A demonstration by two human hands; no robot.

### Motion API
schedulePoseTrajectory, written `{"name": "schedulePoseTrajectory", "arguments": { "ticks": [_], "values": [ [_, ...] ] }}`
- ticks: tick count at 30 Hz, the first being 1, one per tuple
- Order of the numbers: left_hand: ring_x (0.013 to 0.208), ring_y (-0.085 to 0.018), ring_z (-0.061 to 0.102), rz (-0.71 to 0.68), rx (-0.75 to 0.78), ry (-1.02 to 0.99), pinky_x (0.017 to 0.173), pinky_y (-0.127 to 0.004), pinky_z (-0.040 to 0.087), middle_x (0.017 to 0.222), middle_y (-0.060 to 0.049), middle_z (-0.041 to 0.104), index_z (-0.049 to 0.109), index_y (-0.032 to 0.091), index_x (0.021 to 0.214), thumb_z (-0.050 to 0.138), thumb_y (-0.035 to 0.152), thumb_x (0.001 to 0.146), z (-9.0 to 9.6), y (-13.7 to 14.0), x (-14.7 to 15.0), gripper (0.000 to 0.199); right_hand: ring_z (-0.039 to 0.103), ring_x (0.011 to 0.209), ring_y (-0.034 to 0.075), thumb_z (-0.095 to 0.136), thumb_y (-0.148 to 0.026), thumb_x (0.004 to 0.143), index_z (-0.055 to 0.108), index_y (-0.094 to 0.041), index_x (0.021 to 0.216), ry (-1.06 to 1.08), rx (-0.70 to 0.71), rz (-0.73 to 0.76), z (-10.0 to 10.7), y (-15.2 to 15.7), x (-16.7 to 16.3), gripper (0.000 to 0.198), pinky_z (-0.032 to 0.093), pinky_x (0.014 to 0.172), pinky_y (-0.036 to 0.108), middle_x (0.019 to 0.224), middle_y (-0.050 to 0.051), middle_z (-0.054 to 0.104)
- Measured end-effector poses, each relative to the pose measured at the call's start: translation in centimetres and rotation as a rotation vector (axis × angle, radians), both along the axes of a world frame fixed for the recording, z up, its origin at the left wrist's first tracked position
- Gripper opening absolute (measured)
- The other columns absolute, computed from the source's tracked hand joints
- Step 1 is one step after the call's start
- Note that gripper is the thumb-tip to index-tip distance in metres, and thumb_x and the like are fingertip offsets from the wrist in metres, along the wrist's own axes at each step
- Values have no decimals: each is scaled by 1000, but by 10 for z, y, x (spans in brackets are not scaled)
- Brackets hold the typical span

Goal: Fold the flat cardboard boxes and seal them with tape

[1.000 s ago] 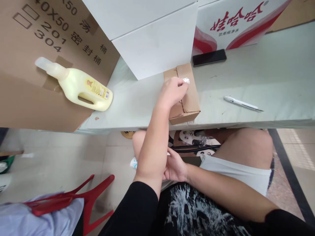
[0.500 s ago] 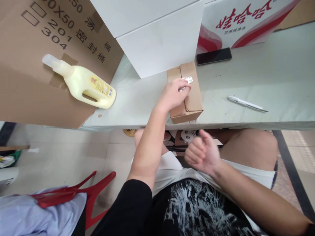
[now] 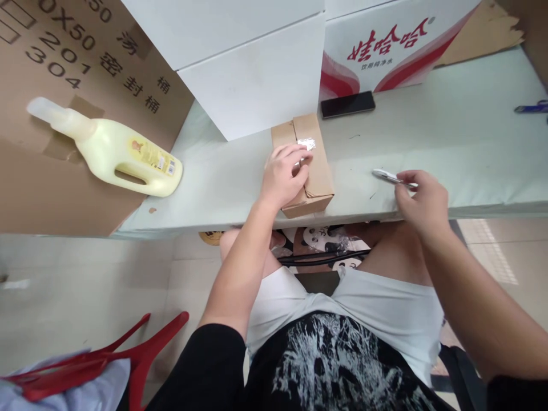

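Observation:
A small brown cardboard box sits at the table's front edge. Bent over its top, my left hand holds it down, with fingers curled near the flap seam. A crinkled, shiny silvery patch shows beside those fingertips; the hand covers part of it, and I cannot tell exactly what it is. To the right, my right hand pinches a white pen between thumb and fingers. The pen still lies at or very near the tabletop, its far end partly hidden by the fingers.
Behind the box stand a white carton and a red-and-white carton, with a black phone before them. A pale yellow bottle lies left against a large cardboard box. A blue pen is far right.
My right hand has risen from above my lap to the table and closed on the pen. My left hand stays on the box. The whole view has shifted right.

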State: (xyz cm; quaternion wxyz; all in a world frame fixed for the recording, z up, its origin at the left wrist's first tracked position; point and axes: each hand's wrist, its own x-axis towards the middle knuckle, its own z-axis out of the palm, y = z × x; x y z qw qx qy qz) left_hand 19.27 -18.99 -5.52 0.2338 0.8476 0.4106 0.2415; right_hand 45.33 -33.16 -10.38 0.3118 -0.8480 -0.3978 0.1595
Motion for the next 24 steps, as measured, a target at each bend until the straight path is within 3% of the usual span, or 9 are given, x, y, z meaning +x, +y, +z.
{"name": "schedulePoseTrajectory", "arguments": {
  "ticks": [3, 5, 8, 12, 15, 18, 21, 24],
  "values": [
    [136, -26, 52, -12, -5, 3, 122, -45, 37, 135, -3, 69, 72, 27, 112, 53, 18, 90, -2, 2, -1, 31, 61, 119, 32, 54, -22, 87, 67, -12, 121, -153, -159, 80, -12, 5, 21, 39, 42, 106, 45, 128, 26, 66],
    [139, -26, 51, 5, -14, -6, 123, -44, 35, 141, -6, 65, 67, 27, 122, 55, 19, 89, -4, 3, -1, 35, 59, 124, 34, 54, -23, 87, 65, -12, 126, -161, -200, 168, -20, 5, 23, 43, 41, 108, 44, 131, 27, 64],
    [152, -31, 37, 98, -50, -53, 128, -48, 28, 159, -11, 46, 54, 26, 139, 66, 26, 86, -9, 5, -3, 54, 58, 124, 35, 53, -21, 85, 65, -14, 124, -210, -187, 234, -25, 4, 18, 41, 39, 111, 46, 130, 25, 65],
    [157, -33, 29, 179, -194, -111, 128, -47, 30, 170, -15, 27, 47, 24, 145, 73, 35, 85, -16, 7, -7, 66, 62, 103, 34, 56, -18, 77, 68, -21, 105, -83, -190, 190, -19, 7, 14, 30, 42, 100, 48, 110, 20, 70],
    [158, -32, 29, 164, -242, -149, 126, -46, 35, 171, -12, 27, 48, 27, 144, 75, 39, 85, -19, 9, -10, 65, 59, 81, 27, 61, -16, 68, 66, -27, 91, 35, -189, 143, -13, 9, 16, 25, 44, 86, 46, 90, 11, 70],
    [159, -33, 28, 179, -238, -169, 125, -47, 37, 171, -10, 28, 49, 30, 143, 77, 43, 85, -20, 8, -11, 66, 58, 73, 23, 64, -18, 66, 67, -26, 92, 126, -186, 104, -10, 7, 16, 27, 45, 77, 43, 84, 7, 69],
    [160, -33, 26, 225, -239, -176, 126, -46, 37, 172, -9, 27, 48, 30, 144, 74, 43, 87, -20, 1, -5, 64, 57, 65, 17, 66, -24, 68, 67, -23, 104, 350, -45, 26, -3, 7, 9, 36, 44, 63, 36, 85, 5, 67],
    [160, -34, 25, 271, -226, -137, 127, -48, 34, 173, -11, 22, 45, 26, 147, 68, 37, 92, -19, -12, 5, 61, 51, 58, 12, 68, -21, 59, 67, -22, 97, 611, 308, -94, 15, 13, -4, 37, 38, 56, 32, 74, -1, 60]
  ]
}}
